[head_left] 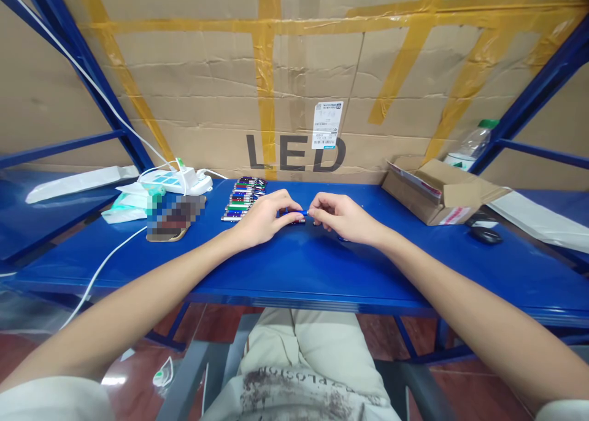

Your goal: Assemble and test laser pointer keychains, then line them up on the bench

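My left hand (265,215) and my right hand (339,217) meet over the middle of the blue table (294,267). Between their fingertips they pinch a small blue cylinder (298,212), like a tiny torch or pen, held level. Another small dark one lies just below it on the table, partly hidden by my left fingers. A neat row of several similar coloured cylinders (243,198) lies just left of my left hand, near the back wall.
A white power strip (177,180) with a cable sits at back left, beside plastic packets (126,206) and a blurred flat object (172,221). An open cardboard box (439,191) and a black mouse (485,235) are at right. A plastic bottle (473,142) stands behind. Cardboard lines the back.
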Tool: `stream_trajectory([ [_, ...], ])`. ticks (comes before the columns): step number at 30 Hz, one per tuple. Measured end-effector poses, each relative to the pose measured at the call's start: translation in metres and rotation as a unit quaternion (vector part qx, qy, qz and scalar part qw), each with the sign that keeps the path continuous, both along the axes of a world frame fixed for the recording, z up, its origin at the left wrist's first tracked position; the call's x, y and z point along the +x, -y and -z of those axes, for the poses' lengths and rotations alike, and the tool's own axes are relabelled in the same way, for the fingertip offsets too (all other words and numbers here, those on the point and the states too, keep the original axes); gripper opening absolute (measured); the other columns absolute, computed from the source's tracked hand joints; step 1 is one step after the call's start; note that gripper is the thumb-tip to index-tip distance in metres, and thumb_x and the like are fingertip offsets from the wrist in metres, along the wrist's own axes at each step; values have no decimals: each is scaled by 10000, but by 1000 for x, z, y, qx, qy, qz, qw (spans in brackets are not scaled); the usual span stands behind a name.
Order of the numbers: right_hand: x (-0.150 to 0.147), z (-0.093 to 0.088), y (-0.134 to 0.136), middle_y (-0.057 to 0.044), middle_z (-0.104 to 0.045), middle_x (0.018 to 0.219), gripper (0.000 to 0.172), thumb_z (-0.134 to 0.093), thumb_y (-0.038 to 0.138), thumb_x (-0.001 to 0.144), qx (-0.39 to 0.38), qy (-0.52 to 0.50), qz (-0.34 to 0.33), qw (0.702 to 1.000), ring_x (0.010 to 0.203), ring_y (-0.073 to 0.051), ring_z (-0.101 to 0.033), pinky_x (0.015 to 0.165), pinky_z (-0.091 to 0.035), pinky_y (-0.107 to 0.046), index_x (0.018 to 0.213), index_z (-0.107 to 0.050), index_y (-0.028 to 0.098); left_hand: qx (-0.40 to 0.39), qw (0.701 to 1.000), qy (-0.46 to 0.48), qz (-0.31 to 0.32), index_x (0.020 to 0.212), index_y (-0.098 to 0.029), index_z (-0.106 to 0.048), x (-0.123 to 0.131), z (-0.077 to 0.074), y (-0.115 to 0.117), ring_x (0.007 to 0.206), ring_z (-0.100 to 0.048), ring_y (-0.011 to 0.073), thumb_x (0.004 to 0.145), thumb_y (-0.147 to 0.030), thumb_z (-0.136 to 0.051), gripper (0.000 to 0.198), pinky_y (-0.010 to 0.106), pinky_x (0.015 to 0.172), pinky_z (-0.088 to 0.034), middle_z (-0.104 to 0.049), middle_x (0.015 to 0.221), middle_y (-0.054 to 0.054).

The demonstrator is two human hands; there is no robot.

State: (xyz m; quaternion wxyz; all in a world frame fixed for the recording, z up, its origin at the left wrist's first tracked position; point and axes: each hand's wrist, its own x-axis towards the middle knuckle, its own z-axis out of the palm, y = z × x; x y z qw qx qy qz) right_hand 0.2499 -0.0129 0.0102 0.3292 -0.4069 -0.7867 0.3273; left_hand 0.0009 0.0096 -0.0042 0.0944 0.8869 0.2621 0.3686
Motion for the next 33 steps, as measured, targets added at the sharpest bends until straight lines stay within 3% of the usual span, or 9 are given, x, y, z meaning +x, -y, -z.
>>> stream_trajectory([
  [10, 0, -6, 0, -5, -673, 731, 363, -841, 503, 832, -180, -121, -27, 976, 567, -106, -554, 534, -427, -261, 782, -678, 183, 121, 992, -44, -11, 1138, -182, -776, -1, -6, 9, 978, -681, 222, 1096, -411, -632, 275, 347, 863, -492, -732, 1042, 85],
  [21, 0, -9, 0, -1, -627, 665, 356, -905, 448, 769, -261, -153, -27, 953, 528, -90, -513, 481, -333, -247, 756, -699, 158, 212, 974, -76, -18, 1142, -172, -767, -2, -7, 10, 910, -676, 208, 1116, -399, -595, 285, 359, 802, -432, -750, 1013, 85],
  [25, 2, -10, -1, -2, -635, 704, 396, -883, 513, 794, -239, -118, -41, 963, 566, -104, -526, 517, -368, -260, 782, -686, 171, 166, 984, -67, -10, 1156, -182, -769, -2, -6, 9, 937, -677, 209, 1107, -402, -615, 273, 354, 825, -463, -742, 1037, 82],
  [30, 18, -19, -6, 10, -642, 753, 472, -810, 640, 847, -112, 9, -42, 993, 636, -124, -485, 594, -363, -285, 853, -676, 188, 98, 995, -26, -11, 1129, -198, -773, -1, -3, 4, 942, -683, 210, 1092, -420, -642, 261, 343, 840, -511, -716, 1039, 75],
  [33, 35, -28, -10, 8, -649, 765, 479, -833, 635, 800, -103, 95, -80, 987, 693, -138, -485, 653, -364, -299, 809, -671, 184, 89, 996, -13, -13, 1124, -203, -774, -2, -2, 3, 912, -683, 202, 1092, -421, -641, 258, 346, 850, -530, -707, 1033, 68],
])
